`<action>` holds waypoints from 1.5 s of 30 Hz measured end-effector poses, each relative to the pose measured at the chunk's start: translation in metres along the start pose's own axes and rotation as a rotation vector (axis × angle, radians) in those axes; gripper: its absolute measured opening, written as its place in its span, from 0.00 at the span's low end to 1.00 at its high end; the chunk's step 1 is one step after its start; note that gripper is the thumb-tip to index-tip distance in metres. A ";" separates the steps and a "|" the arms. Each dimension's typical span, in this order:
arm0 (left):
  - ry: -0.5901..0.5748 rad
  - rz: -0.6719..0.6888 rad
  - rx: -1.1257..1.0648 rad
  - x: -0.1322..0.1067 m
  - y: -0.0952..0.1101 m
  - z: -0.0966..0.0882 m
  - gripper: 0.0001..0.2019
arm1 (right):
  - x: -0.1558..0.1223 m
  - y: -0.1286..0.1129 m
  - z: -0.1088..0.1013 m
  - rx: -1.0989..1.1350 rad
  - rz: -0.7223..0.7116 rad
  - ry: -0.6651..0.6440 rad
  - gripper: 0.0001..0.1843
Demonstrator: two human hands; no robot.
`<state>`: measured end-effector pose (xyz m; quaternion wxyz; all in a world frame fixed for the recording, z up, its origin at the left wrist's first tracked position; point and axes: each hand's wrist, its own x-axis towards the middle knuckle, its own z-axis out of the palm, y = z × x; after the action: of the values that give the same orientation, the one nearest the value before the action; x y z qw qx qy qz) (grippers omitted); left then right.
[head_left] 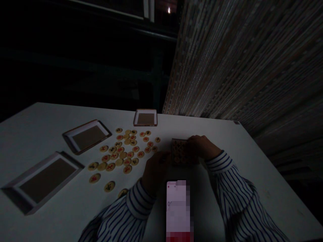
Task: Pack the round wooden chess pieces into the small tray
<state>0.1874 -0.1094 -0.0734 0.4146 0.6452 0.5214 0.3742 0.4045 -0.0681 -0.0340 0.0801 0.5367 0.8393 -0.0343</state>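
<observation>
A small square box filled with round wooden game discs sits on the white table. My right hand is curled over the box's right side, gripping it. My left hand rests just left of the box, fingers bent toward its edge; the dim light hides whether it holds a disc. Several loose discs with red and black marks lie scattered to the left of the box. Both arms wear striped sleeves.
A lit phone lies between my forearms near the table's front edge. Two shallow box lids or trays sit at the left, and a smaller one at the back. A ribbed wall stands at the right.
</observation>
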 end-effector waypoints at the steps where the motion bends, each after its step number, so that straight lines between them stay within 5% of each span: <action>1: 0.001 -0.003 0.000 0.000 0.000 0.000 0.13 | 0.000 0.000 0.000 0.005 -0.001 0.006 0.11; 34: -0.012 -0.005 0.068 0.000 0.005 -0.001 0.13 | 0.002 -0.007 -0.003 -0.008 0.024 -0.050 0.08; 45: 0.025 0.038 0.083 0.000 0.001 -0.002 0.13 | -0.020 0.009 -0.022 0.023 0.019 0.297 0.11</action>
<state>0.1856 -0.1088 -0.0718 0.3739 0.6670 0.5291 0.3680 0.4184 -0.0791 -0.0086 -0.0506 0.5446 0.8364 0.0368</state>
